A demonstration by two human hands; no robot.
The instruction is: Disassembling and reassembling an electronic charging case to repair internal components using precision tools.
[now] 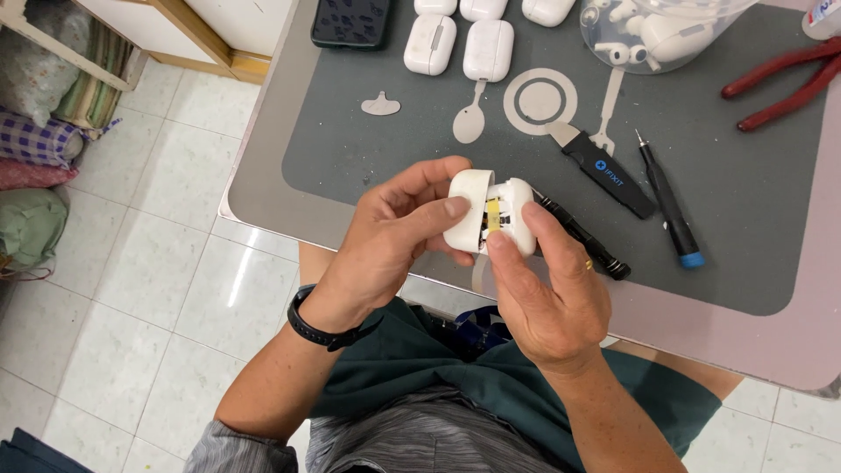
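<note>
Left hand: the left hand point(385, 241) is gripping a white earbud case point(489, 213), thumb lying across the front of its left half, the other fingers curling round the top and back.
Right hand: the right hand point(552, 293) is closing on the same case from 5 o'clock, thumb tip pressing at the lower edge by the gap, fingers wrapping behind the right half; a ring is showing on one finger.
Case: it is being held just above the near edge of the grey work mat point(745, 201), at about 6 o'clock on the mat. The shell is standing partly split, with yellow and dark inner parts showing in the gap.
Wrist: a black band point(320, 328) is sitting on the left wrist.
At 3 o'clock of the case: a black pen-like tool point(583, 238) is lying on the mat, partly hidden behind the right fingers; beyond it a black-handled opening tool point(604, 171) and a thin screwdriver with a blue cap point(670, 201).
At 12 o'clock: two more white cases point(460, 45) are lying side by side, with flat metal pry tools point(470, 118) nearer.
At 1 o'clock: a clear tub of white earbuds point(653, 31).
At 2 o'clock, far edge: red-handled pliers point(784, 83).
At 11 o'clock: a dark phone point(350, 22).
</note>
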